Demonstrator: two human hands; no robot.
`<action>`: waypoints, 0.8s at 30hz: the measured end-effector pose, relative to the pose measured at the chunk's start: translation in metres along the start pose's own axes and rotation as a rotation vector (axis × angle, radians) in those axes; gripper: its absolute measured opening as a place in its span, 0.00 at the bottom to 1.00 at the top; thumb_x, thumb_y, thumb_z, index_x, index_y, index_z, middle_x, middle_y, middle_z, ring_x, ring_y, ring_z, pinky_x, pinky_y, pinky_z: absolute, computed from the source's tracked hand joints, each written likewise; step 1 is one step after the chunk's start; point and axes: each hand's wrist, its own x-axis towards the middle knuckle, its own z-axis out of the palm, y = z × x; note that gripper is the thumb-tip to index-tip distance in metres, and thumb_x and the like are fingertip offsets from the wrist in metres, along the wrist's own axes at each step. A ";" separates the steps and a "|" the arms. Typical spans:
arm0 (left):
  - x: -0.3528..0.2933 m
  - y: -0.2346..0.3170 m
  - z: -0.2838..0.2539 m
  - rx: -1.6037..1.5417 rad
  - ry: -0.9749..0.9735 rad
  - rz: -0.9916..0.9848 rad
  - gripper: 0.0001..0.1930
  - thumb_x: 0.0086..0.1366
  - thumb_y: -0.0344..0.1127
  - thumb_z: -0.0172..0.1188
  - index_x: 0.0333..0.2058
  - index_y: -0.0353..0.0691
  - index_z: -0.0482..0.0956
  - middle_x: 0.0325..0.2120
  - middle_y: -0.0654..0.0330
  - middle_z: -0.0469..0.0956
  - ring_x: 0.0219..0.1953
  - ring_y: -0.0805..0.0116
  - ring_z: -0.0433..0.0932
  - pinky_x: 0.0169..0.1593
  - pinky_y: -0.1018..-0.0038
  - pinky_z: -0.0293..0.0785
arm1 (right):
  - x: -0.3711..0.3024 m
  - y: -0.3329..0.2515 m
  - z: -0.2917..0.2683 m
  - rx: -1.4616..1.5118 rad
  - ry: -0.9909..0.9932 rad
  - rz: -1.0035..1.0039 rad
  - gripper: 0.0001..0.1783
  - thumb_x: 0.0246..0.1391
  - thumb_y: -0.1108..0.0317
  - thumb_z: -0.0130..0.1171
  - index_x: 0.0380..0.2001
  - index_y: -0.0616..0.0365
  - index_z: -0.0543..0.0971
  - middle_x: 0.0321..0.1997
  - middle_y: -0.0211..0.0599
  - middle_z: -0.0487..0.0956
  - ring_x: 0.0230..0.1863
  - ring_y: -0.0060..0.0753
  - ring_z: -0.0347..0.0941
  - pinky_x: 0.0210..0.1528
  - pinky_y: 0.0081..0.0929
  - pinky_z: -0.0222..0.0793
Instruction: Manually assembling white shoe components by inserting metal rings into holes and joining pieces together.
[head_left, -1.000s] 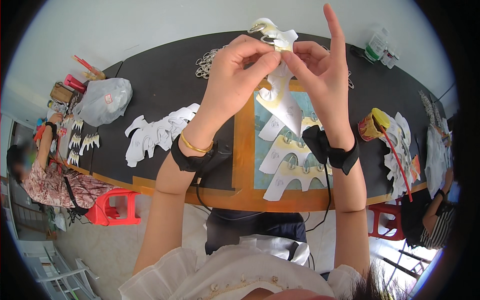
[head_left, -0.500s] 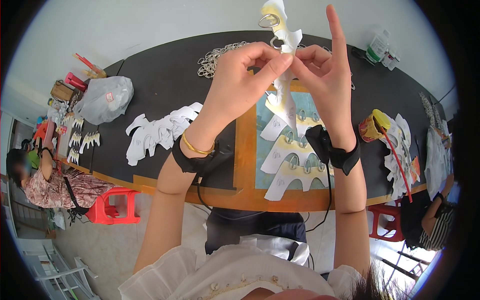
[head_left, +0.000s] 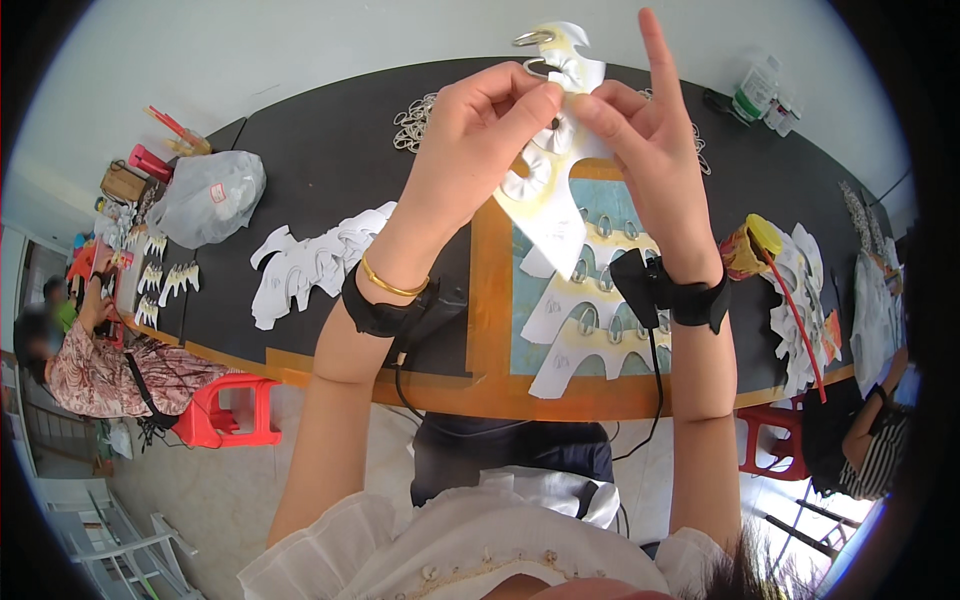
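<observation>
Both hands hold up a white scalloped piece (head_left: 548,215) with yellowish glue-like edges and metal rings on it, above the far part of the table. My left hand (head_left: 480,140) pinches its middle between thumb and fingers. Opposite it, my right hand (head_left: 650,150) pinches the same spot, its index or little finger pointing straight up. A metal ring (head_left: 540,68) sits just above the left fingertips, and another ring (head_left: 533,39) hangs near the top end. Below lie several similar pieces (head_left: 565,345) with oval rings, overlapping on a blue-green mat (head_left: 535,385).
White scalloped pieces (head_left: 300,270) are piled at left. A heap of metal rings (head_left: 412,122) lies behind my hands. At right stand a yellow-topped tub (head_left: 745,250) with a red stick (head_left: 795,325) and more white pieces (head_left: 795,290). A plastic bag (head_left: 210,200) is far left; co-workers (head_left: 110,370) sit either side.
The held piece has turned so its lower part faces me more broadly, showing its curved cut-outs. Both hands have shifted slightly up and left, still pinching it.
</observation>
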 end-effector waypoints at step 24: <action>0.003 -0.009 -0.015 -0.030 -0.219 -0.229 0.13 0.62 0.33 0.61 0.44 0.35 0.74 0.33 0.64 0.76 0.37 0.79 0.73 0.43 0.81 0.68 | -0.004 0.008 -0.003 -0.261 0.248 -0.232 0.47 0.52 0.74 0.62 0.68 0.58 0.44 0.29 0.36 0.79 0.27 0.15 0.73 0.24 0.12 0.61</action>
